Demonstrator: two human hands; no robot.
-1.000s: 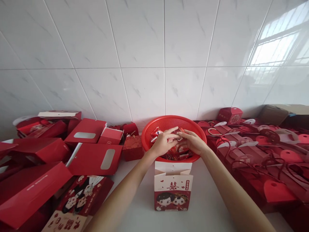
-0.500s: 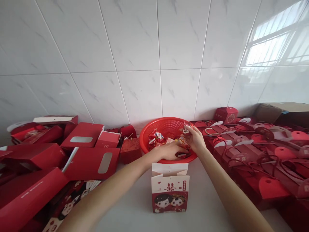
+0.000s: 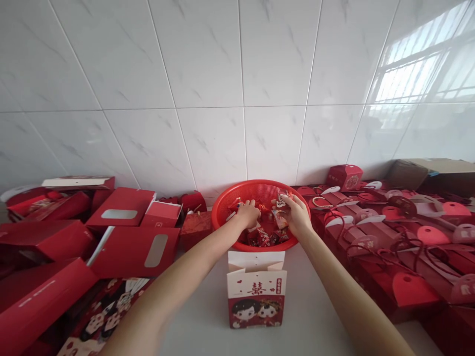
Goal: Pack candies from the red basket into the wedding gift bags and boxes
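Observation:
Wrapped candies (image 3: pixel 263 238) lie in a round red plastic basket (image 3: pixel 256 186) against the wall. My left hand (image 3: pixel 248 215) reaches into the basket's left half, fingers curled down among the candies; whatever its fingertips touch is hidden. At the basket's right side my right hand (image 3: pixel 298 213) pinches red and white candy packets (image 3: pixel 284 197), with another wrapper below them by the fingers. Just in front of the basket a white and red paper box (image 3: pixel 256 299), printed with two cartoon faces, stands upright with its top flaps raised.
Red boxes (image 3: pixel 135 252) are piled at the left. Rows of red gift boxes with cord handles (image 3: pixel 393 247) fill the right. A cardboard box (image 3: pixel 408 174) sits at the back right, and a tiled wall (image 3: pixel 208 143) rises behind.
My left hand has moved back and left inside the basket, uncovering candies near the front rim. My right hand still holds packets. The view has shifted slightly.

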